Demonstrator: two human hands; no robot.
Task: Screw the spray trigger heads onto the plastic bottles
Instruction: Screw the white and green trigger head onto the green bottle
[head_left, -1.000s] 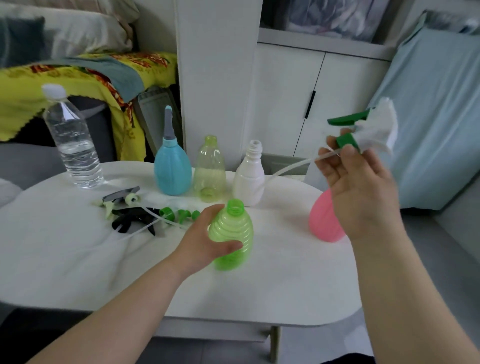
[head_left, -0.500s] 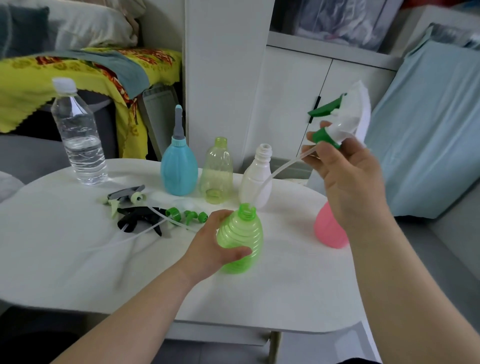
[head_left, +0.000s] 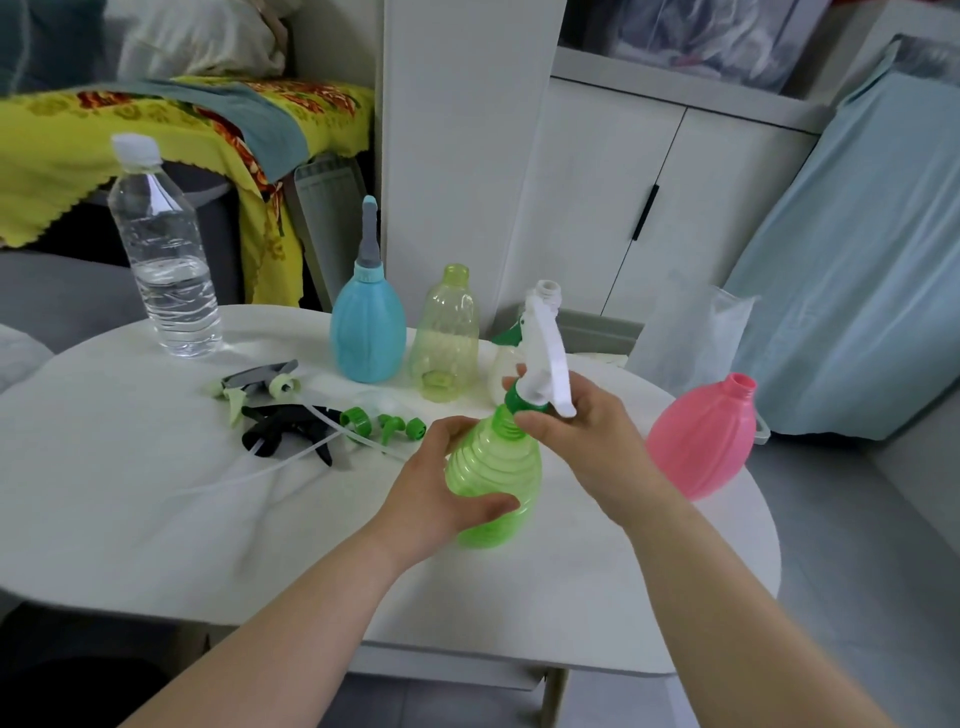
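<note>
Near the middle of the white bench (head_left: 130, 519), the left hand (head_left: 436, 493) grips a green bottle (head_left: 493, 483). Its fingers (head_left: 448, 430) are curled round the far side of the ribbed body and the thumb is pressed across the near side. The bottle leans a little to the right with its base low over the bench top; I cannot tell whether it rests there. The right hand (head_left: 592, 441) comes in from the right and pinches the green collar of a spray trigger head (head_left: 545, 364) between thumb and fingertips. The collar sits right at the mouth of the green bottle, and the white body of the head rises above it. How far the collar is threaded on cannot be seen. Behind the hands, a blue bottle (head_left: 368, 332) with a grey nozzle, a clear yellow-green bottle (head_left: 447, 338) and a white bottle (head_left: 546, 291) stand in a row at the far edge, the last mostly hidden by the trigger head. A pink bottle (head_left: 701, 436) stands alone at the right edge, its neck open. To the left of the hands lie the loose trigger heads (head_left: 283, 431), grey, black and green, with their thin tubes trailing over the bench. A clear water bottle (head_left: 166, 260) with a white cap stands far left. A white cupboard (head_left: 597, 208) is beyond the bench, and a yellow cloth (head_left: 78, 156) lies at far left.
</note>
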